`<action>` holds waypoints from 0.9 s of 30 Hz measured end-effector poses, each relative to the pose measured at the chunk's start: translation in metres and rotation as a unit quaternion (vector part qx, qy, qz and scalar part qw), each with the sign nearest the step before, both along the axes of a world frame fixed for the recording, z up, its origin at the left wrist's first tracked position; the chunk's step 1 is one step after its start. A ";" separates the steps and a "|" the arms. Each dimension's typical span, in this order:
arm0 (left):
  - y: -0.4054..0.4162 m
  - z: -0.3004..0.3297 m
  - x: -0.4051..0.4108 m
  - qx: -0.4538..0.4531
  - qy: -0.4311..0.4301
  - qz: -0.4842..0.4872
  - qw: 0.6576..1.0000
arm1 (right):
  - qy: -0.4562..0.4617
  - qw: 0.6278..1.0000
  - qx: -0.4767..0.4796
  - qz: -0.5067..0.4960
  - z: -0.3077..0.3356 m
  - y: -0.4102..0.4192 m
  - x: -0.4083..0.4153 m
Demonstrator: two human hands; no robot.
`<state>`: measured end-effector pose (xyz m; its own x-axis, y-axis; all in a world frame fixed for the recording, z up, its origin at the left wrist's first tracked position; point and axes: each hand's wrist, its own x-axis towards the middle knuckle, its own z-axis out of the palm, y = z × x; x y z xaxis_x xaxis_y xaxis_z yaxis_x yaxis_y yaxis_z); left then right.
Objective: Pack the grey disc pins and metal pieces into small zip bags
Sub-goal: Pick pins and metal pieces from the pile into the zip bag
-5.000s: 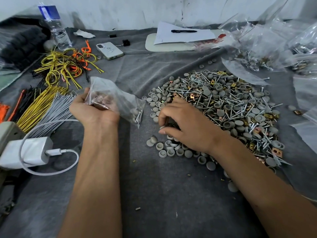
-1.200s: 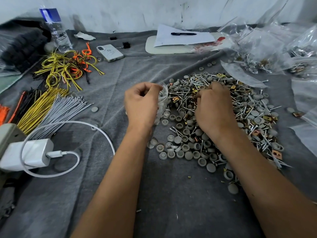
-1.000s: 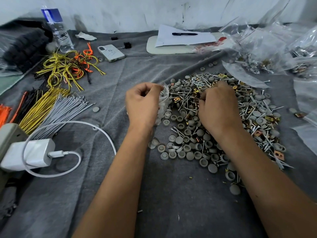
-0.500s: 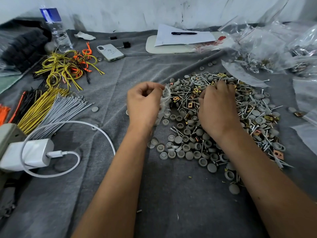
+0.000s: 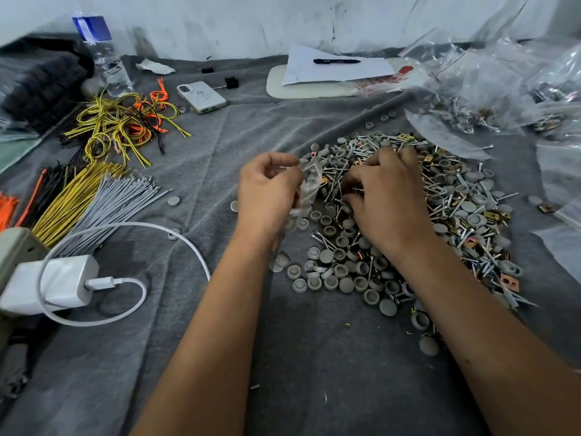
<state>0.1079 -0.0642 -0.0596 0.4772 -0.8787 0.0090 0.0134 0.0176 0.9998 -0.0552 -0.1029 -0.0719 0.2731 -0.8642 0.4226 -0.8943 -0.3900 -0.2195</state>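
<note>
While the left hand (image 5: 267, 196) is pinching a small zip bag (image 5: 309, 184), the right hand (image 5: 388, 199) is lying curled on the screw-and-cap pile (image 5: 456, 209). Its fingertips are hidden, possibly gripping pieces. A charger (image 5: 53, 283) is sitting nearby.

Matt grey felt-like cloth (image 5: 314, 372) covers the table — on it, dull grey plastic discs (image 5: 330, 278) among shiny metal nails (image 5: 333, 180); upper right, glossy clear plastic bags (image 5: 490, 80).

Grey felt cloth (image 5: 308, 372) over worktop; scuffed white wall (image 5: 251, 23) behind.
</note>
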 end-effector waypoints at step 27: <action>0.002 0.001 -0.005 -0.080 -0.089 -0.086 0.989 | -0.254 0.942 0.004 0.222 0.008 0.014 0.001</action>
